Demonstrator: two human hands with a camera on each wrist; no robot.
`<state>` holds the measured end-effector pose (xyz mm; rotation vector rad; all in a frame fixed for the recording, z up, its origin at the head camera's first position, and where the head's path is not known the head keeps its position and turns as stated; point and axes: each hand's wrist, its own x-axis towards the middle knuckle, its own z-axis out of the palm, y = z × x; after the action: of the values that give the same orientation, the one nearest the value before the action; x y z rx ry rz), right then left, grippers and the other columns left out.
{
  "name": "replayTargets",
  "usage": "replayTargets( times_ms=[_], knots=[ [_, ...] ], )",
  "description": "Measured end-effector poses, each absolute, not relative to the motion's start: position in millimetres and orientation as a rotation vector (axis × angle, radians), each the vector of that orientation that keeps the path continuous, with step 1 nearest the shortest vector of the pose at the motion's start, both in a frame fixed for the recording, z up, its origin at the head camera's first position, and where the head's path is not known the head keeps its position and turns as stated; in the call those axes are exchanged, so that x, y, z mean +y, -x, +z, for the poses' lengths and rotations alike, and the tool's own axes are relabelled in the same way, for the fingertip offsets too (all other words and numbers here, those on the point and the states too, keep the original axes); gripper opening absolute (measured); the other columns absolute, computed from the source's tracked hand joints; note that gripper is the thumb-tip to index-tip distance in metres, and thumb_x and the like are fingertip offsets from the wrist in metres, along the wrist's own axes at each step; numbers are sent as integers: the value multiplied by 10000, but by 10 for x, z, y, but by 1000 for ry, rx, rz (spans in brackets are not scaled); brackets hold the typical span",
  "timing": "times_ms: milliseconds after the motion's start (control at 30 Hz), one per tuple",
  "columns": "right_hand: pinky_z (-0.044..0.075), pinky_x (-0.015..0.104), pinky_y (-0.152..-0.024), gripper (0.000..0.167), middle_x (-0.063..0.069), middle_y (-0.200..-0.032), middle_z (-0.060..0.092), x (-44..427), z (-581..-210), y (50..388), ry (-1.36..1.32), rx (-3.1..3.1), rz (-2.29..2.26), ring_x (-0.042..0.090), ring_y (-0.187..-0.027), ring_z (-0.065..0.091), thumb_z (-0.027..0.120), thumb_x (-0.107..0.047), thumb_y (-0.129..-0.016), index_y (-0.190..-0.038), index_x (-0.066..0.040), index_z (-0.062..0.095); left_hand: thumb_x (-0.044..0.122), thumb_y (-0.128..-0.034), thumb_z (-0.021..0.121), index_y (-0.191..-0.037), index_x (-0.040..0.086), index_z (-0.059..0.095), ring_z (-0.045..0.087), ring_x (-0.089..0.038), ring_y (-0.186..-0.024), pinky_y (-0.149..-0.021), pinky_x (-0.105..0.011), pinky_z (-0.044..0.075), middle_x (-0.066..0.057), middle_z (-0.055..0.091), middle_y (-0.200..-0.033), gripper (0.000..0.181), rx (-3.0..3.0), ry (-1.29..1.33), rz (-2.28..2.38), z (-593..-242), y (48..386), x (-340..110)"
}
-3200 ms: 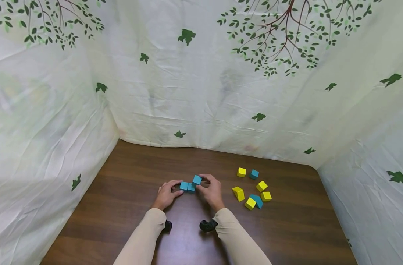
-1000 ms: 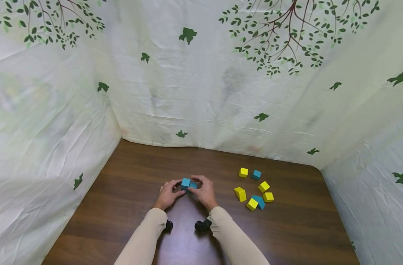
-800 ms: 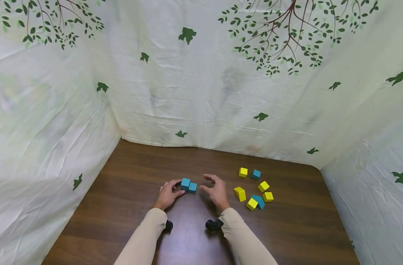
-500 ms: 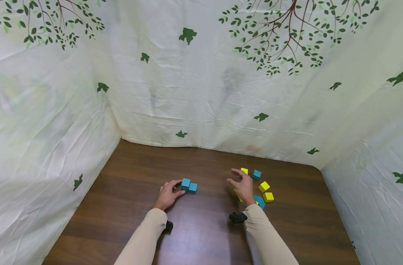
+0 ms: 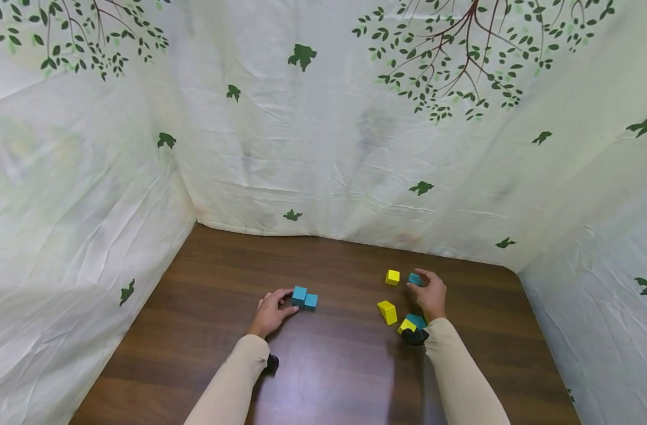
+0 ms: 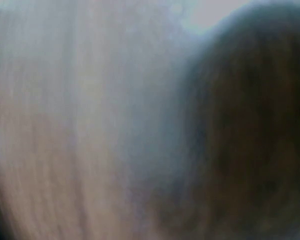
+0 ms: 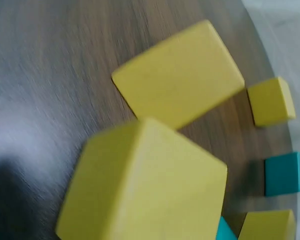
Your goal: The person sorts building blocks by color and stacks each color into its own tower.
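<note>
In the head view my left hand [image 5: 272,313] holds the near and far sides of a small stack at the table's middle, thumb in front. A blue cube [image 5: 299,294] sits on top, its support mostly hidden beneath; another blue cube [image 5: 310,301] stands on the table against its right side. Far to the right, my right hand [image 5: 431,293] has thumb and fingers spread about a single blue cube [image 5: 415,278]. In the right wrist view that blue cube [image 7: 283,174] stands on the table with no fingers visible at it. The left wrist view is too blurred to read.
Near the right hand lie a yellow cube [image 5: 392,277], a yellow wedge [image 5: 387,313], a yellow block [image 5: 406,326] and a blue triangular block [image 5: 416,320]. Another yellow block [image 7: 268,226] shows in the right wrist view. A pale leaf-printed curtain [image 5: 323,147] surrounds the brown table [image 5: 334,378].
My right hand placed a blue cube on top of the stack, let go, and swung right to the loose blocks, reaching the far blue cube. My left hand stayed at the stack.
</note>
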<state>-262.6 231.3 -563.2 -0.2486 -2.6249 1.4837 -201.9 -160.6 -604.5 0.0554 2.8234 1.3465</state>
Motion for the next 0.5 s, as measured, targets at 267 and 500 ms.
replayTargets(
  times_ms=[267, 500],
  knots=[
    [345, 545, -1035, 439, 266, -1345, 505, 2414, -5664, 2720, 312, -2754, 1359, 431, -1260, 386, 680, -43, -881, -1297, 28, 560, 190, -840, 753, -1244, 52, 631, 502, -219, -915, -858, -426, 311, -81, 633, -1135, 444, 2844, -71, 1347, -6050, 2019, -1608],
    [426, 523, -966, 453, 295, -1243, 554, 2407, -5750, 2789, 339, -2790, 1316, 423, -1139, 488, 698, 4, -844, -1276, 52, 572, 193, -841, 751, -1244, 58, 632, 499, -219, -915, -851, -426, 315, -78, 632, -1133, 442, 2846, -63, 1345, -6049, 2009, -1607]
  ],
)
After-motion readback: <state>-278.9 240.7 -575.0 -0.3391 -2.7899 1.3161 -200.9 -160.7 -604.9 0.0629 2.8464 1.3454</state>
